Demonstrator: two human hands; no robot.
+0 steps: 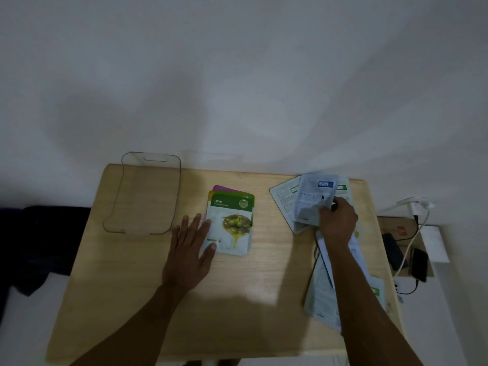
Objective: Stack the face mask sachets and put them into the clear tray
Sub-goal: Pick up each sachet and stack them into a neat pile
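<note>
A small stack of sachets lies mid-table, topped by a green Olive sachet (pixel 232 223) with a purple one (pixel 224 188) peeking out behind. My left hand (pixel 191 249) rests flat on the table, fingers spread, touching the stack's left edge. My right hand (pixel 336 220) grips a grey-white sachet (pixel 314 199), lifted printed-back-up over other face-down sachets (pixel 284 198) at the back right. More sachets (pixel 320 294) lie under my right forearm. The clear tray (pixel 124 194) stands empty at the back left.
The wooden table (pixel 132 299) stands against a white wall. To its right are a cardboard box (pixel 396 225), a dark phone (pixel 418 264) on a cable and a white charger (pixel 420 206). Dark cloth (pixel 45 233) lies at the left.
</note>
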